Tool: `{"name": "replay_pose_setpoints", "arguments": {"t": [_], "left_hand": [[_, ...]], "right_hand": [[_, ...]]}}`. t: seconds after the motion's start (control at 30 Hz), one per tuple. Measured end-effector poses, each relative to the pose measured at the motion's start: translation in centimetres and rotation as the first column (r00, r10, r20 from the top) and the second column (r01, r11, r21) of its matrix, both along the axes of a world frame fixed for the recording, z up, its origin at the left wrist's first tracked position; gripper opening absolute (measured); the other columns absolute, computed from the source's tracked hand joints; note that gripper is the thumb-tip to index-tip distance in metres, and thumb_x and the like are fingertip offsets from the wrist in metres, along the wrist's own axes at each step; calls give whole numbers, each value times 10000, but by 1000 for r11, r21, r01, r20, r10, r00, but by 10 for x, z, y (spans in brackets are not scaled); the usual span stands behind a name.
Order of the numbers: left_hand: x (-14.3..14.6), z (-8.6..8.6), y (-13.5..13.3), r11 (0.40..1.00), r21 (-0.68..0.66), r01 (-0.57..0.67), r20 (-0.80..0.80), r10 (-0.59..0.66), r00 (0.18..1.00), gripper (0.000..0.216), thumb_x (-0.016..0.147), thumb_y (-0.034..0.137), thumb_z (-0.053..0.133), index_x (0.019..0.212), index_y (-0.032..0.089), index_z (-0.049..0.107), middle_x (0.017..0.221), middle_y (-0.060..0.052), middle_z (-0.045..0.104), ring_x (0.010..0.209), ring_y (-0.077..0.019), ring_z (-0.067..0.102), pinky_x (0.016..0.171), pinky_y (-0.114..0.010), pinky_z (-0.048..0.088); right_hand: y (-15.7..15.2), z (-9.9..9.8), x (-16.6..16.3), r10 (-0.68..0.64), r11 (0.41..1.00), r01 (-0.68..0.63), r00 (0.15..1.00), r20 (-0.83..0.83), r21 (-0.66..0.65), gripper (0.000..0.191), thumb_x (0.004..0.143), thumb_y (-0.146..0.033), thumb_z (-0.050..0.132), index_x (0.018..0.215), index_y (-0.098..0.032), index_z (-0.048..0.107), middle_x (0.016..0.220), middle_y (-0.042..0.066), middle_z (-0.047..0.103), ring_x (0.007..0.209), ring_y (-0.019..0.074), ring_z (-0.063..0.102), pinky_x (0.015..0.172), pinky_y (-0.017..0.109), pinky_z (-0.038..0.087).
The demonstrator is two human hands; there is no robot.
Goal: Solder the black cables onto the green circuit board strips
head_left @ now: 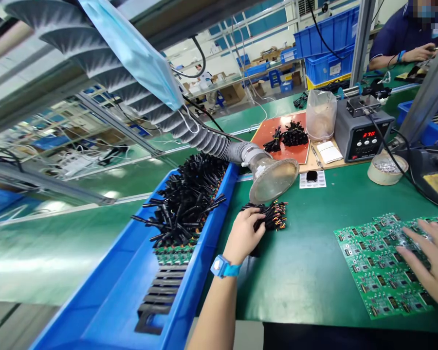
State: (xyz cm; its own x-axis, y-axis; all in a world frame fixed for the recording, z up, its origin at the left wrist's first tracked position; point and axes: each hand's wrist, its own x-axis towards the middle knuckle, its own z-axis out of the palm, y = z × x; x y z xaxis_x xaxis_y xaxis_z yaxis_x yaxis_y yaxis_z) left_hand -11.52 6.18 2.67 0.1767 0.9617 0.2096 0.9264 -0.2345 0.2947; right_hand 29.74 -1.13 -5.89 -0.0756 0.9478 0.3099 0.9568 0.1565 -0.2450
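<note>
My left hand (244,232), with a blue wrist strap (224,267), has its fingers curled over a bundle of black cables (277,216) on the green bench mat. Coloured wire ends stick out of the bundle's right side; the part under my palm is hidden. Over at the right, my right hand (434,260) is spread above a green panel of circuit boards (374,272), its fingers apart. Whether the fingertips touch the panel, I cannot tell. Just behind the cable bundle hangs the round mouth of a fume extraction hose (275,180).
A long blue bin (204,262) on the left holds black cables joined to small green boards. A soldering station (367,133) reading 370, a round tin (387,167) and a plastic bag (321,116) stand behind. More cables (294,133) lie on an orange board. A co-worker (397,41) sits opposite.
</note>
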Motion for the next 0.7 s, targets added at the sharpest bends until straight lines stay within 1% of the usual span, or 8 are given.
{"name": "replay_pose_setpoints", "arguments": {"t": [0.1, 0.17, 0.27, 0.37, 0.47, 0.6, 0.67, 0.7], "left_hand": [[-1, -1, 2, 1000, -17, 10, -11, -10, 1000, 146, 743, 198, 553, 839, 167, 658, 1057, -98, 608, 1025, -251, 551, 930, -426, 433], [-4, -2, 6, 999, -25, 23, -13, -23, 1000, 153, 731, 209, 561, 844, 166, 655, 1089, -108, 595, 1047, -268, 540, 934, -453, 422], [-8, -5, 9, 999, -32, 39, -1, -39, 999, 198, 761, 254, 545, 902, 176, 659, 1167, -121, 565, 1102, -292, 510, 950, -497, 394], [-11, -6, 9, 998, -28, 47, 27, -47, 999, 182, 768, 305, 562, 856, 184, 666, 1190, -122, 560, 1121, -295, 505, 962, -498, 383], [-17, -7, 4, 999, 35, 25, 165, -30, 986, 152, 762, 331, 590, 795, 195, 647, 1131, -96, 606, 1088, -259, 545, 954, -438, 415], [-25, -8, -5, 976, 174, -130, 329, 67, 942, 178, 820, 342, 535, 867, 174, 570, 978, -95, 662, 946, -223, 626, 865, -399, 482], [-23, -4, -11, 932, 270, -242, 415, 114, 903, 174, 860, 325, 479, 918, 164, 511, 940, -101, 665, 904, -212, 644, 817, -386, 503], [-19, 0, -15, 894, 330, -303, 466, 125, 876, 163, 869, 314, 468, 929, 163, 488, 930, -98, 664, 899, -206, 648, 814, -382, 506]], "right_hand": [[-1, 13, -47, 88, 996, -86, 995, 44, -35, 542, 858, -537, 329, 1229, -177, 493, 1373, 151, 390, 1330, 349, 263, 1066, 578, 234], [-1, 16, -74, 148, 988, -144, 987, 69, -59, 555, 854, -556, 357, 1258, -195, 475, 1392, 141, 372, 1329, 343, 269, 1056, 576, 247], [-1, 15, -96, 206, 978, -202, 975, 87, -54, 573, 836, -576, 399, 1289, -229, 452, 1410, 124, 358, 1321, 348, 282, 1042, 590, 250], [-3, 12, -98, 213, 977, -209, 972, 98, -48, 521, 850, -499, 426, 1302, -241, 439, 1425, 115, 342, 1319, 348, 287, 1039, 603, 234], [-6, 13, -92, 219, 975, -215, 972, 84, -51, 492, 849, -456, 445, 1293, -245, 448, 1431, 108, 335, 1320, 342, 290, 1042, 600, 235], [-7, 19, -84, 248, 967, -247, 969, 8, -58, 540, 833, -515, 467, 1295, -236, 437, 1412, 106, 365, 1313, 324, 311, 1046, 603, 249], [-7, 24, -79, 244, 969, -247, 967, -79, -29, 517, 839, -501, 475, 1278, -230, 447, 1376, 101, 412, 1294, 299, 351, 1063, 596, 237], [-7, 27, -76, 236, 971, -238, 962, -136, -4, 477, 848, -469, 477, 1259, -228, 461, 1351, 96, 442, 1279, 282, 377, 1075, 582, 232]]}}
